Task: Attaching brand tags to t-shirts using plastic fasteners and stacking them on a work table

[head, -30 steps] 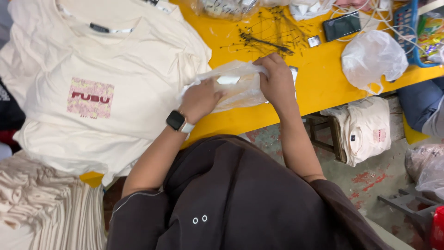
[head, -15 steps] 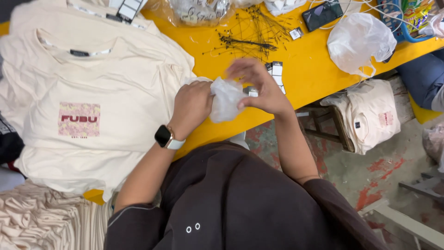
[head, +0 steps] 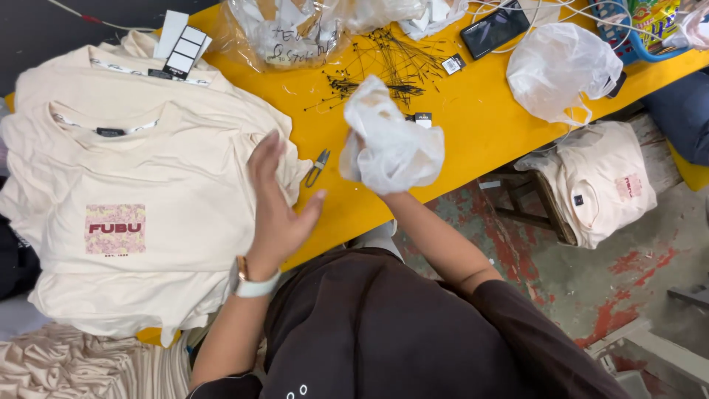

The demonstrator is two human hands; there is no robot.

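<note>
The crumpled plastic bag (head: 391, 144), worked by 2 hands 0.5 s ago, is now gripped only by the right hand (head: 384, 174) at frame centre. The left hand (head: 277, 210), released and open, is laid against the cream shirt stack (head: 148, 214).

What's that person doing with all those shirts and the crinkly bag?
A person stands at a yellow table. Their right hand holds up a crumpled clear plastic bag. Their left hand is open, over the edge of a stack of cream T-shirts. Small snips and a pile of black tag pins lie on the table.
</note>
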